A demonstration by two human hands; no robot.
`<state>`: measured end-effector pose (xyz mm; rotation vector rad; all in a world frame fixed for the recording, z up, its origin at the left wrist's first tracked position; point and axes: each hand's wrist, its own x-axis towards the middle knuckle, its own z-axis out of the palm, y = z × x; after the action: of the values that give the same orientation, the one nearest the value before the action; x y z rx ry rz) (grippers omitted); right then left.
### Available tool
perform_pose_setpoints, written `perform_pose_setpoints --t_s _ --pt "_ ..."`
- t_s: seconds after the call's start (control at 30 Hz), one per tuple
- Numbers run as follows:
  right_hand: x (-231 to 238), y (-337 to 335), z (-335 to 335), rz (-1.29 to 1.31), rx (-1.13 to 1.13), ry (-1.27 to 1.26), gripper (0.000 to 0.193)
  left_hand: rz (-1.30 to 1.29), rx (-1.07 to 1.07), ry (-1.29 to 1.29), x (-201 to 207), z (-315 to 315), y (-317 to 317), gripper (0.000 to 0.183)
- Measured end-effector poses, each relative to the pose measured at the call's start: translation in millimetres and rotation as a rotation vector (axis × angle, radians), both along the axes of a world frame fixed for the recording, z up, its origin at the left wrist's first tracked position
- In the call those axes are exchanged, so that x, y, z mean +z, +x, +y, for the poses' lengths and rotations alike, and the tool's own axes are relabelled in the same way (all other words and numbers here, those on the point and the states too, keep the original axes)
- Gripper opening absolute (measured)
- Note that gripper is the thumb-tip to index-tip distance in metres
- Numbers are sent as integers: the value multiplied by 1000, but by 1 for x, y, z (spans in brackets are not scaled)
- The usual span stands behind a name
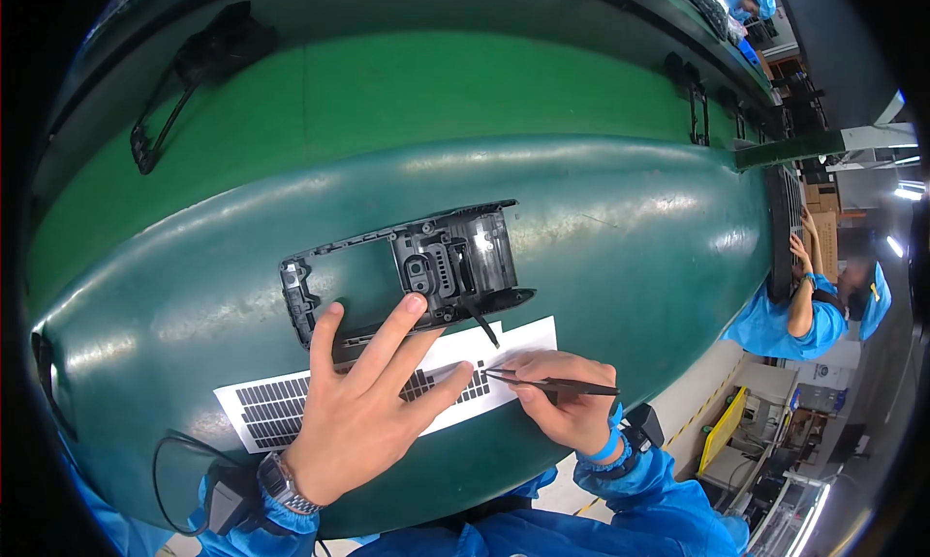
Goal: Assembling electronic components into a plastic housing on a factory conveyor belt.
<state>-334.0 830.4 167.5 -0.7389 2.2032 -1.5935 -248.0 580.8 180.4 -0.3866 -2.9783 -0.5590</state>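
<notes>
My left hand (pixel 360 417) lies spread over a white sheet (pixel 531 338) with rows of small black rectangular stickers (pixel 274 414). Its fingers reach to the near side of a black plastic housing (pixel 450 257), which rests on the bench with a large opening on its left and moulded ribs and a curved hollow on its right. In my right hand (pixel 572 417) is a pair of black tweezers (pixel 562 385), held between thumb and fingers. The tweezer tips are at the last few stickers near the sheet's right end, beside my left thumb. Whether they grip one is too small to tell.
The bench has a dark green mat (pixel 630 247). Beyond its far edge is a green surface (pixel 407 82) with a black bracket-like object (pixel 208 58) on it. At the right a co-worker in blue (pixel 809 315) reaches toward the bench end; another co-worker (pixel 751 0) is farther off.
</notes>
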Motion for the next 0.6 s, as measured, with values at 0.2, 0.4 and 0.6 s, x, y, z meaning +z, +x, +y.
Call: perform_pose_setpoints --t_s 0.2,0.4,0.6 --pt "0 1 -1 32 -33 -9 16 -12 7 9 1 1 1 36" --pt "1 2 0 44 -27 10 15 -25 15 27 0 2 2 37" --pt "3 1 0 18 -5 -12 13 -39 15 32 1 2 2 40"
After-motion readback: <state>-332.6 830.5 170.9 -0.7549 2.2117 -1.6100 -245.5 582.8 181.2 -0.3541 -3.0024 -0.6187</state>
